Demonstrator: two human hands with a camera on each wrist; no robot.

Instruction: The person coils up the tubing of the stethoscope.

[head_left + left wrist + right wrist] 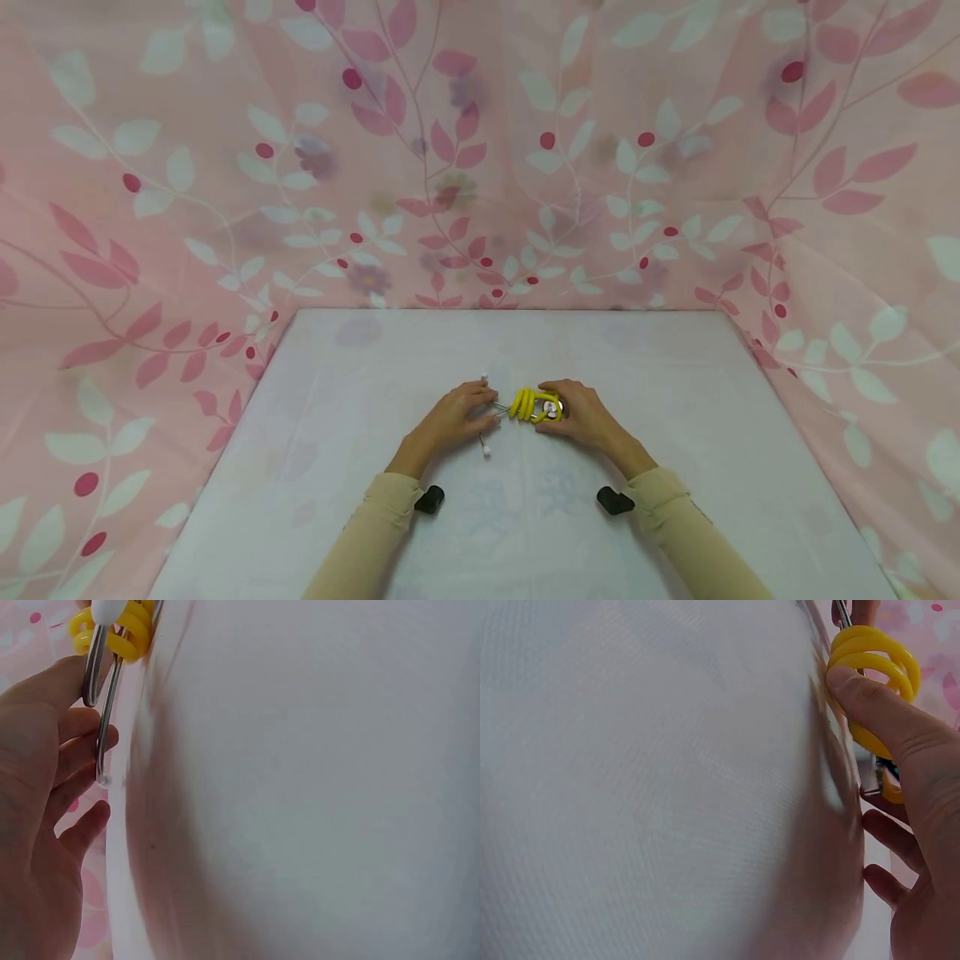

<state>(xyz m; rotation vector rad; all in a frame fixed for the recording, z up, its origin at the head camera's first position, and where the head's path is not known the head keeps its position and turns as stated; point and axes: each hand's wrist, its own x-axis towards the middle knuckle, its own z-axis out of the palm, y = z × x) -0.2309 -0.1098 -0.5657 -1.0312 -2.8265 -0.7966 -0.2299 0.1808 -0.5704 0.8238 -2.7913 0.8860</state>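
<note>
A stethoscope with coiled yellow tubing (522, 405) is held between both hands above the white tabletop. Its metal ear tubes (109, 712) spread toward the left, ending in white ear tips (487, 452). My left hand (456, 414) holds the ear tubes, thumb and fingers on either side of them. At the other end, my right hand (581, 414) grips the looped tubing beside the round metal chest piece (552, 409). The right wrist view shows the thumb pressed on the yellow coils (877, 656), with the chest piece partly hidden behind the hand.
The white tabletop (360, 350) has a straight back edge. Pink leaf-patterned cloth (480, 167) hangs behind it and along both sides. A small black device (430, 500) sits by the left wrist and another black device (615, 501) by the right.
</note>
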